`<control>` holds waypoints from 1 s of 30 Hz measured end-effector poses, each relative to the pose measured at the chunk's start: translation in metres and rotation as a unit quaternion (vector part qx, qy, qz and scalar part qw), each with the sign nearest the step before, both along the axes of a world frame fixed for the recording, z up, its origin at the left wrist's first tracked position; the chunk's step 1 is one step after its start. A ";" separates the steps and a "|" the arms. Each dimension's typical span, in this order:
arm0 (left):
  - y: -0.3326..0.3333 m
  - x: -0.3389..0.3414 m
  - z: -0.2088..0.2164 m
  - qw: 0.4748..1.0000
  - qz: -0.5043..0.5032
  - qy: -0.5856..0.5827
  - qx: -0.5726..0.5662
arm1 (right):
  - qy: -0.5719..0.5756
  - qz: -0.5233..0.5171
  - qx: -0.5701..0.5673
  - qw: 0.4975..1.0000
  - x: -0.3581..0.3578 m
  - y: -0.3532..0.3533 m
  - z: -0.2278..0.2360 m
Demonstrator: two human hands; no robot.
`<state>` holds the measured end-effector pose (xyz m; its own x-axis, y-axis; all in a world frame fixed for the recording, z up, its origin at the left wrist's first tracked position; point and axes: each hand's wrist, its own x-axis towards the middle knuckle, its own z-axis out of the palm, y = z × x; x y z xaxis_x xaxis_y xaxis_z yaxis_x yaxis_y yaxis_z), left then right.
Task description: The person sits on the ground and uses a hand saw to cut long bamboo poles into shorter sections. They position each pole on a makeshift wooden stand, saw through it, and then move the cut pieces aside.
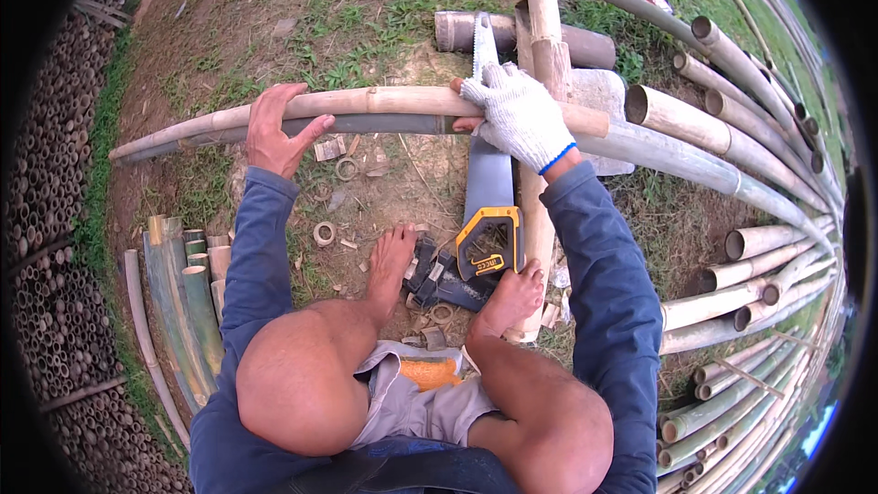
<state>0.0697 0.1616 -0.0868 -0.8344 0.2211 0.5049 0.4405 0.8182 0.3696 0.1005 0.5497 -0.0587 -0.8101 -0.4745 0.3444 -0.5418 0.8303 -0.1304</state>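
A pale bamboo pole runs crosswise before me, with a darker bamboo pole along its near side. My left hand, bare, is closed over the pale pole, thumb lying across the near side. Around the same pole, close to its cut right end, is my right hand in a white knitted glove with a blue cuff edge. Beneath the poles passes a handsaw, its toothed blade pointing away from me and its yellow and black handle between my feet. The glove and poles hide part of the blade.
A round bamboo post lies lengthwise by my right foot, meeting a dark crosswise log. Cut rings and offcuts litter the soil. Short bamboo pieces stand at left, long poles fan out at right, and stacked bamboo fills the far left.
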 end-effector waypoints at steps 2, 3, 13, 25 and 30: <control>0.013 -0.014 0.000 0.994 -0.088 0.020 -0.055 | -0.007 -0.027 -0.002 1.000 0.000 -0.001 -0.001; 0.019 -0.021 -0.002 0.990 -0.119 -0.009 -0.078 | -0.040 -0.027 0.001 0.999 0.000 -0.002 -0.001; 0.035 -0.032 -0.019 0.978 -0.114 -0.117 -0.130 | 0.059 -0.069 -0.107 0.990 0.111 -0.018 -0.025; 0.030 -0.026 -0.031 0.986 -0.101 -0.091 -0.100 | -0.168 -0.324 -0.160 0.917 0.247 -0.007 -0.104; 0.028 -0.030 -0.038 0.988 -0.093 -0.092 -0.083 | -0.230 -0.319 -0.082 0.916 0.220 0.005 -0.131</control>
